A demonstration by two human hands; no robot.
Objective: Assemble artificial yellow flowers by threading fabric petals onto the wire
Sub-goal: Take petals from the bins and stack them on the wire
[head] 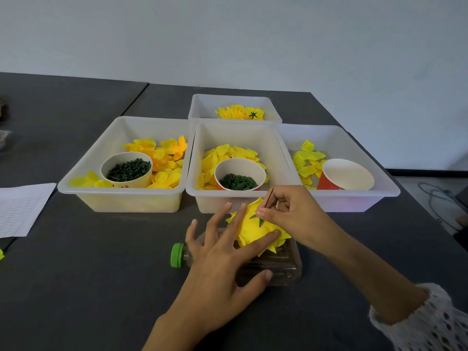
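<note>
A yellow fabric flower [253, 230] with a green star-shaped calyx [259, 219] lies upside down on a clear plastic bottle [278, 267] that rests on its side. A thin dark wire [269, 197] sticks up from the flower's middle. My right hand [288, 211] pinches that wire just above the calyx. My left hand [222, 252] lies over the bottle with fingers spread and straight, its fingertips pressing the flower's petals.
Beyond the hands stand white bins on the dark table: the left bin [83, 178] with yellow petals and a cup of green stems [126, 169], the middle bin [200, 193] with petals and a cup of green rings [239, 181], the right bin [379, 196] with petals and an empty red cup [345, 174], the far bin [202, 107] with finished flowers. Lined paper [20, 209] lies left.
</note>
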